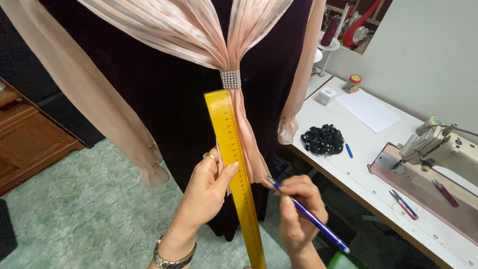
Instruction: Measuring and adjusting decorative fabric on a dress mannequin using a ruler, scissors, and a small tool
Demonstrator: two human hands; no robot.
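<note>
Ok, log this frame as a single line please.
left hand: pressing yellow ruler against pink sash tail | right hand: blue pen, tip at sash edge | rhinestone clasp at ruler top

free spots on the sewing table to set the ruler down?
Bare table between the black pile and sewing machine, and along the near edge below the blue pen. Crowded: far end with paper and small boxes; snips by the machine.

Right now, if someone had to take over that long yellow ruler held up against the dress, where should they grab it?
Probably the bare lower stretch of the yellow ruler, below the left hand, coming from the left edge. It stands nearly upright, thin and flat, so a pinch across its faces suits it. The right edge is taken: the pink fabric tail lies along it, and the right hand holds a blue pen there.
</note>
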